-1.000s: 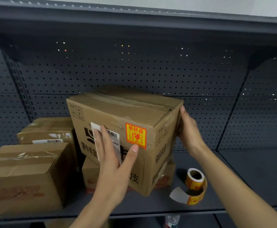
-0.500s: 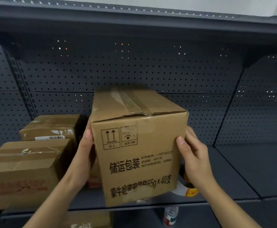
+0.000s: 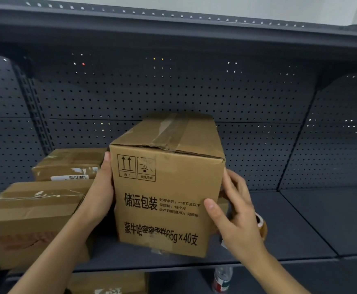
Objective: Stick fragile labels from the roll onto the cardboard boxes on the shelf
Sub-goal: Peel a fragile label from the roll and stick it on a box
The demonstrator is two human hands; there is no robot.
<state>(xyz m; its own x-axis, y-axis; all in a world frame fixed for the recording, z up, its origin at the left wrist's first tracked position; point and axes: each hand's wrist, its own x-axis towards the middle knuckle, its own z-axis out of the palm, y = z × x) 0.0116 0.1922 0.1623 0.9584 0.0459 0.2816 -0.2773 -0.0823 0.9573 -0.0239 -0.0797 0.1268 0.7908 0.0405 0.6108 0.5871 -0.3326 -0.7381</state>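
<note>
A tall cardboard box (image 3: 167,200) with black printed characters and arrow symbols faces me, held just above the dark shelf (image 3: 290,236). My left hand (image 3: 101,192) holds its left side, palm against it and fingers hidden behind. My right hand (image 3: 234,219) grips its right edge, thumb on the front face and fingers round the side. The label roll (image 3: 262,227) stands on the shelf just behind my right hand, mostly hidden. No orange label shows on the face turned towards me.
Two taped cardboard boxes sit at the left, a near one (image 3: 31,223) and a far one (image 3: 69,164) with a barcode sticker. A perforated back panel (image 3: 173,92) closes the shelf. Another box (image 3: 107,283) and a plastic bottle (image 3: 222,280) are on the level below.
The box has been turned so its end face with printed text fronts me; the orange label side has swung out of sight. Both hands moved to its sides, and the box has shifted slightly right.
</note>
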